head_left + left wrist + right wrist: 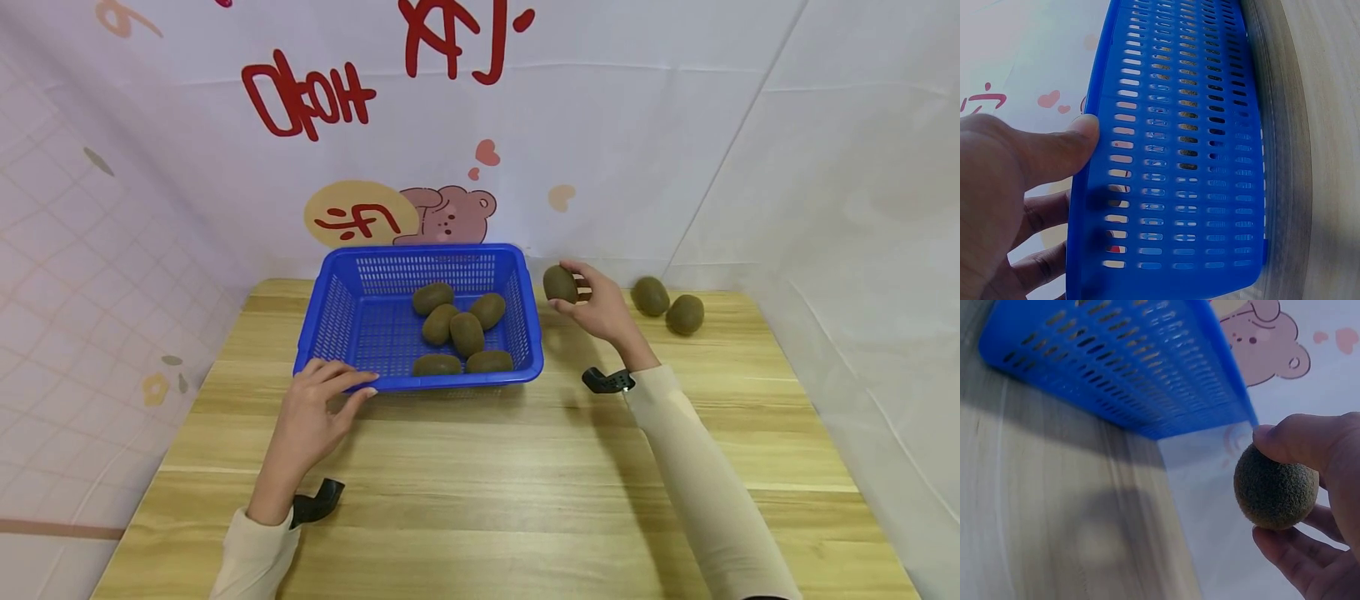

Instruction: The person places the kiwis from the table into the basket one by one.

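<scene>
A blue plastic basket (420,383) with slotted walls stands at the back of the table, several brown kiwis (467,335) lying in its right half. My left hand (318,412) grips the front left of its rim; in the left wrist view the thumb (1088,128) is on the near side and the fingers are beyond the rim. Just right of the basket, my right hand (596,304) holds a kiwi (1275,487) between thumb and fingers, raised over the tabletop. Two more kiwis, one (650,296) behind the other (685,315), lie right of that hand.
The wooden table (465,500) ends at a white printed cloth (637,125) close behind the basket. Light cloth also hangs along the left and right sides. Each wrist carries a black camera mount (607,381).
</scene>
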